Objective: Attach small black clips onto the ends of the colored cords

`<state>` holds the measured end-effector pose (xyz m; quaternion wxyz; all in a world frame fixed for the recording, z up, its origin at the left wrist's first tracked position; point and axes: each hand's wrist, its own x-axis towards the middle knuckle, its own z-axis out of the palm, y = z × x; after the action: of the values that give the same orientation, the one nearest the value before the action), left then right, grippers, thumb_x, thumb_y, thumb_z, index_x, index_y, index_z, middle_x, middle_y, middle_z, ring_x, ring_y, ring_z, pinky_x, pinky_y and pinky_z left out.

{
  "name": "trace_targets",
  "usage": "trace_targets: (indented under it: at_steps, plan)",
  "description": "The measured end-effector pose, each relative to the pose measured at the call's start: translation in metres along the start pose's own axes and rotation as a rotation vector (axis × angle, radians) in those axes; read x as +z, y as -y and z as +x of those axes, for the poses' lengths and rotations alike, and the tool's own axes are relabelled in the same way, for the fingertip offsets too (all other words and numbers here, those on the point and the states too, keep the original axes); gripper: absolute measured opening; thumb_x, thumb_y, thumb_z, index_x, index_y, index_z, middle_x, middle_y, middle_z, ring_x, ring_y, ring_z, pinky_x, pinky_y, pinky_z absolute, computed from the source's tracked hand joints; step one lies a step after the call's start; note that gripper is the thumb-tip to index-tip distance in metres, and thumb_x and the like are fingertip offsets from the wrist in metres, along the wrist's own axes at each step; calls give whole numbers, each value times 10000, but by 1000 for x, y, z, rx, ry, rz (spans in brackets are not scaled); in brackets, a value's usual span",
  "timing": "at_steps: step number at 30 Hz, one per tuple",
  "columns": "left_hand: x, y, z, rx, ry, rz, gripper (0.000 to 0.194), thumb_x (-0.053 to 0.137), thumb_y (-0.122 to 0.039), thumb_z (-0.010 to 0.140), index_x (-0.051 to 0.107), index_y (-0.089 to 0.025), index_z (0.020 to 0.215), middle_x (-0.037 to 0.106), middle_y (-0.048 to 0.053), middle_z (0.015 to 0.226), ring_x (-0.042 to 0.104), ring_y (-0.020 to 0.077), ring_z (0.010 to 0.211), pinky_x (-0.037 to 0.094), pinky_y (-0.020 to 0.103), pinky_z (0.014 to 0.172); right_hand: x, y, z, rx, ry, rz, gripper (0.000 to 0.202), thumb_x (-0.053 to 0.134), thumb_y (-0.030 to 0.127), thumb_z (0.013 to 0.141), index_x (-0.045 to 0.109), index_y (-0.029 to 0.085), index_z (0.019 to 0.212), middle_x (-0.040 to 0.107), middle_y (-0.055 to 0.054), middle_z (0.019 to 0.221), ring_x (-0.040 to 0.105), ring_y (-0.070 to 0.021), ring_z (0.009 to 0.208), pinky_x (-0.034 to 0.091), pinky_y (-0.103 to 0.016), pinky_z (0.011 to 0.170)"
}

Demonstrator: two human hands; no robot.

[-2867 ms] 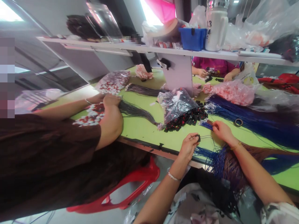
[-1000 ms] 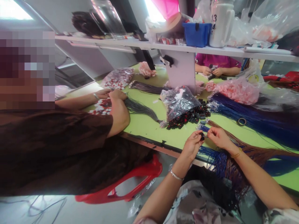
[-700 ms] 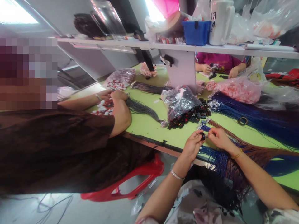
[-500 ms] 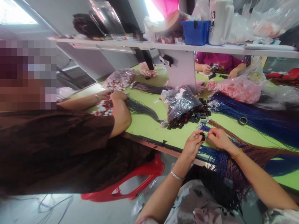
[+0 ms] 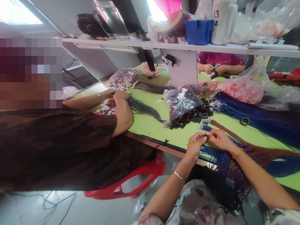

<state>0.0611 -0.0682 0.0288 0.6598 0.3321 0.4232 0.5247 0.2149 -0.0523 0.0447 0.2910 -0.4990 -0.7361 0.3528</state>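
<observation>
My left hand (image 5: 195, 145) is closed in a pinch on a small black plastic connector (image 5: 206, 137) over the table's front edge. Close beside it, the fingers of my right hand (image 5: 219, 139) pinch a thin wire, mostly hidden by the fingers, at the connector. Blue wires (image 5: 211, 153) hang in a bundle below both hands. A bundle of brown wires (image 5: 253, 150) with metal-tipped ends runs under my right wrist. Just beyond my hands lies a heap of black connectors (image 5: 187, 120), spilling from a clear plastic bag (image 5: 181, 98).
A co-worker's arm (image 5: 123, 109) reaches over red and white connectors (image 5: 106, 107) at left; another person (image 5: 220, 61) sits opposite. A tape roll (image 5: 245, 121) lies on blue wires at right. A shelf (image 5: 164, 46) spans the table. A red stool (image 5: 131, 184) stands left.
My hands have drawn closer together, and the connector is now more covered by my fingers. The person opposite has brought both hands together. The whole view has shifted slightly.
</observation>
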Motion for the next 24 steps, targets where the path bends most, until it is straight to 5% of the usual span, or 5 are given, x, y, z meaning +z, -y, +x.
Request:
trace_targets:
  at_steps: [8,13,16,20,24]
  plan:
    - [26,-17,-43,322,22,293,196,619,-228,769,654,-197,960,628,64,869,560,177,784,442,303,735,-30,4,6,82,35,261,274,487,393,836,589,143,791,535,20,608,442,-92,537,350,-206,512]
    - [56,-3,-87,640,759,833,291,503,-161,825,634,-205,1081,638,113,1024,565,239,971,433,366,877,-30,14,9,-23,272,39,166,535,290,796,606,154,733,578,9,637,466,-96,559,333,-203,525]
    - [63,12,-95,690,944,1013,267,501,-226,846,622,-159,1074,667,109,938,597,228,896,461,355,835,-11,14,8,-77,345,-170,68,572,202,729,602,170,677,576,16,613,438,-94,539,285,-210,521]
    - [48,5,-87,736,882,905,284,447,-233,878,627,-185,1092,675,100,1037,592,219,978,440,348,902,9,3,5,-70,288,-308,84,557,137,678,564,179,605,559,18,585,407,-99,531,231,-223,509]
    - [-8,-25,-48,632,290,749,200,524,-219,830,693,-243,934,671,95,957,578,251,947,416,386,898,8,-4,1,-106,302,-208,113,507,145,716,524,179,610,536,28,581,413,-104,544,264,-215,529]
